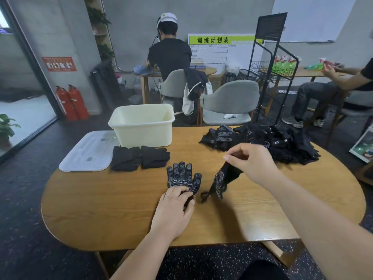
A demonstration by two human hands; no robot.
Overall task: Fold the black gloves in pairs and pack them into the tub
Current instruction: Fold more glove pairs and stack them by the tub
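A black dotted glove lies flat on the wooden table, fingers pointing away. My left hand rests on its cuff, fingers curled over the cuff edge. My right hand pinches a second black glove and holds it hanging above the table, its lower end touching the wood. Two folded glove pairs lie in front of the cream tub, which looks empty. A heap of loose black gloves sits at the far right.
The tub's white lid lies left of the tub. Beyond the table stand grey chairs, a black wire rack, and two seated people. Red fire extinguishers stand at the far left wall.
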